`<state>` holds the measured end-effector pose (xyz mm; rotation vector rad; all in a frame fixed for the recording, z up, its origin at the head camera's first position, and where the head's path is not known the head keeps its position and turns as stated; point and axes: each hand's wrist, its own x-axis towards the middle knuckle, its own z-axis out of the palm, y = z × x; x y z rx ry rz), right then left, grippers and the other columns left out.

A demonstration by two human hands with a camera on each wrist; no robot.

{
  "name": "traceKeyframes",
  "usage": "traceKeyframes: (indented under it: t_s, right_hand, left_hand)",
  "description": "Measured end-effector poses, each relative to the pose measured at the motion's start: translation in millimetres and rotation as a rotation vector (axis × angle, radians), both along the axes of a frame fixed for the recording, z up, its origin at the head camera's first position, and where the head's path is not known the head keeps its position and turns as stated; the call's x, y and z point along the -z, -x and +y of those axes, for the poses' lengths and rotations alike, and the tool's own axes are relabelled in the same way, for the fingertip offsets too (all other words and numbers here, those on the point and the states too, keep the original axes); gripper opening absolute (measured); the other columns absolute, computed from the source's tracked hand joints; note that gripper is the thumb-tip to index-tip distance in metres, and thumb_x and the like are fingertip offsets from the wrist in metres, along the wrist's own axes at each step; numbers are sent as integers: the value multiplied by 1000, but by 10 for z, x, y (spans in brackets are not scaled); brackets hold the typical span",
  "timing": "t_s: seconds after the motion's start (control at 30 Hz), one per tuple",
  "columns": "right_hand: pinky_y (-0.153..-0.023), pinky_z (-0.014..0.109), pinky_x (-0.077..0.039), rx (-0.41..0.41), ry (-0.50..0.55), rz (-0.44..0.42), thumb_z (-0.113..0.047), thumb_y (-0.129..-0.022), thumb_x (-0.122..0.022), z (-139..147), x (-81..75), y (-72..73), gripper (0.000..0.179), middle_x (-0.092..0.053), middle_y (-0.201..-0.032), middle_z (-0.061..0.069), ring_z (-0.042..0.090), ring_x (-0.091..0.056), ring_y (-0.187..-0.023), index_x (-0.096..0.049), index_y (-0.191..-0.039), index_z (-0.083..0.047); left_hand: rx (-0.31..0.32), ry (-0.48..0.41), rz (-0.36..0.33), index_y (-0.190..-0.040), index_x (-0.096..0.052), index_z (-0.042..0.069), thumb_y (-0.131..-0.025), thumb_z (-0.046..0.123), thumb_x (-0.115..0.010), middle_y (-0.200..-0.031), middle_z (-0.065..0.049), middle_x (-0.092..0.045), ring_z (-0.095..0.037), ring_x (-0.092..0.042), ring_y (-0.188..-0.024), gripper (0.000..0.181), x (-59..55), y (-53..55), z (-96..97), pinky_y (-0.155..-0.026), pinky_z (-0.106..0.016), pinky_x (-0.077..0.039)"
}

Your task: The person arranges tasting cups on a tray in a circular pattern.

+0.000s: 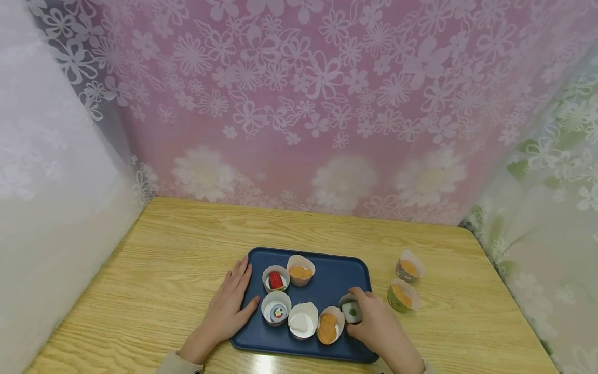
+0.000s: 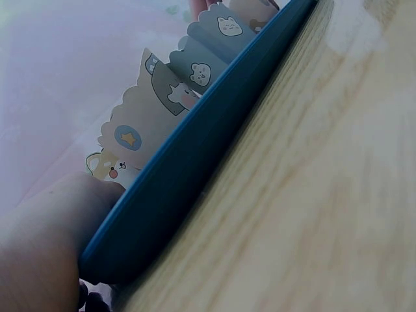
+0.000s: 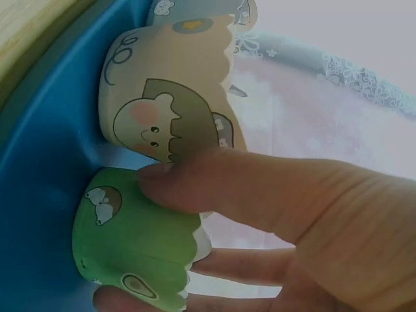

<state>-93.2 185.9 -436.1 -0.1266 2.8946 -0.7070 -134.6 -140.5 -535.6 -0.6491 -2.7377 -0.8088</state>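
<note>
My right hand grips a green paper baking cup between thumb and fingers, on the right part of the blue tray. Inside that cup is a whitish piece with a dark green top. A beige patterned cup with an orange-brown filling stands right beside it. My left hand rests along the tray's left rim with straight fingers, its thumb over the edge. Nearest to it are a cup with a red strawberry-like piece and a cup with a grey-blue decorated piece.
Also on the tray are a cup with a white filling and, at the back, one with an orange-brown filling. Two more filled cups, a brown one and a green one, stand on the wooden table right of the tray.
</note>
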Motion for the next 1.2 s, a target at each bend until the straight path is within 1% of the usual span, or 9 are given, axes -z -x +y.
traceKeyframes:
  t_s: [0.3,0.57,0.87,1.03,1.1,1.17,1.2]
  right_hand:
    - [-59,35,-49,-10,21,-10,-3,-67,-85,-8,4,1,64,-65,-103,14,22,-57,-76,-60,-126,-1]
    - [-58,34,-49,-6,16,38,-8,-68,-87,-26,49,-18,61,-65,-97,13,21,-59,-75,-61,-122,1]
    - [-57,35,-49,2,29,15,-8,-68,-87,-30,40,-13,60,-64,-97,13,20,-58,-73,-61,-122,-1]
    - [-62,37,-52,0,52,-12,-9,-69,-88,9,1,-23,65,-66,-104,13,22,-61,-80,-60,-127,-1]
    - [-67,38,-54,6,61,-19,-12,-69,-89,32,-26,-26,66,-67,-108,12,22,-63,-87,-60,-128,-3]
    - [-70,39,-55,10,83,-24,-14,-70,-89,60,-60,-22,66,-68,-108,10,22,-64,-90,-60,-129,-4]
    - [-70,39,-54,9,93,-28,-15,-70,-90,77,-82,-19,67,-68,-107,8,22,-64,-89,-60,-129,-5]
  left_hand:
    - [4,0,-7,-151,-33,-6,-95,29,-64,-163,-17,-18,-35,-19,-149,74,-14,-3,3,-120,-50,-18]
    - [2,0,-9,-151,-33,-6,-95,28,-65,-163,-17,-18,-35,-19,-149,73,-22,-8,7,-120,-49,-17]
    - [4,-5,-6,-151,-33,-6,-95,28,-65,-163,-17,-18,-35,-19,-149,73,-28,-12,8,-120,-48,-17]
    - [5,-3,-6,-151,-33,-6,-95,28,-65,-163,-17,-18,-35,-19,-149,73,-26,-10,5,-120,-49,-18]
    - [5,-1,-7,-151,-33,-6,-95,29,-64,-163,-16,-18,-34,-19,-149,73,-25,-9,4,-120,-48,-18]
    - [5,0,-8,-151,-33,-5,-95,29,-64,-163,-16,-18,-34,-19,-149,73,-24,-8,3,-120,-48,-18]
    - [6,-1,-8,-151,-33,-5,-95,29,-64,-163,-16,-18,-34,-19,-149,73,-25,-7,3,-120,-48,-17]
